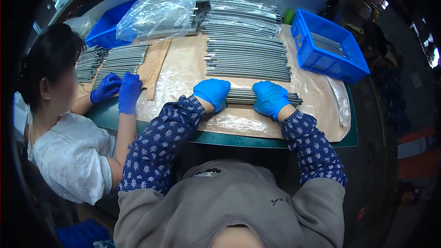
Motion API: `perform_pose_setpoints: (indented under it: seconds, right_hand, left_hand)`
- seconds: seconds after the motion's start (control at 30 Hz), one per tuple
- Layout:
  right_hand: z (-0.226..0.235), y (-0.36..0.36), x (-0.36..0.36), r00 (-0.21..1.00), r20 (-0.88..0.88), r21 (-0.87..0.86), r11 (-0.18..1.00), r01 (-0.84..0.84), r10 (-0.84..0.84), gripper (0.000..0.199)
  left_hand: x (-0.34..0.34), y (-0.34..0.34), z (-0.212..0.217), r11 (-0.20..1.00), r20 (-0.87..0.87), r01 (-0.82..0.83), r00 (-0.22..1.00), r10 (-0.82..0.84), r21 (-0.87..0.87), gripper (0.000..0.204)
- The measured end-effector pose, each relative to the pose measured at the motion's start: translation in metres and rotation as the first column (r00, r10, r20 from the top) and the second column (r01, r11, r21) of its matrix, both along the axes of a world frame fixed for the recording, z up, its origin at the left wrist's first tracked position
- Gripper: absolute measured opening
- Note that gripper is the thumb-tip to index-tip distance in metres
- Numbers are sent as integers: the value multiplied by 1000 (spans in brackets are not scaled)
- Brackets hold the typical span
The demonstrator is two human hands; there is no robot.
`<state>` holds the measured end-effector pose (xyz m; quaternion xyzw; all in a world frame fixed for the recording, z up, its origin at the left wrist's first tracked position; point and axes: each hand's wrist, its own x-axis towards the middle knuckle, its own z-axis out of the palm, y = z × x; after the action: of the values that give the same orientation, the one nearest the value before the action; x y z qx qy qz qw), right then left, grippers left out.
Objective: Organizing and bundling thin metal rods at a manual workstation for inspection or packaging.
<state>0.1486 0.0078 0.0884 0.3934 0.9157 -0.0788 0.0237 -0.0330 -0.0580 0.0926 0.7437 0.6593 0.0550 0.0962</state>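
Note:
Both my hands wear light blue gloves and grip one bundle of thin metal rods [240, 95] lying crosswise near the table's front edge. My left hand [212, 93] is wrapped round the bundle's left end. Closed over it further right is my right hand [270, 98], with rod ends sticking out beyond it. Just past my hands, a wide layer of shiny metal rods [248, 55] lies side by side on brown paper [183, 71]. The rods' left ends are hidden under my left glove.
A blue bin [330, 66] holding more rods stands at the right. Plastic-wrapped rods [158, 14] and another blue bin [103, 32] are at the back left. At my left, a co-worker in darker blue gloves [130, 89] handles shorter rods [120, 62]. A green roll [289, 16] stands behind.

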Motion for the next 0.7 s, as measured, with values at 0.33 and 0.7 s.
perform_pose_setpoints:
  seconds: [0.33,0.7]
  right_hand:
    - [31,9,5,668,-743,-128,988,-83,-40,24]
    - [16,-17,-25,395,-786,-617,552,-562,-476,31]
  left_hand:
    - [34,-26,155,633,-351,273,936,-1,724,35]
    - [29,21,103,895,962,357,-35,-272,267,86]
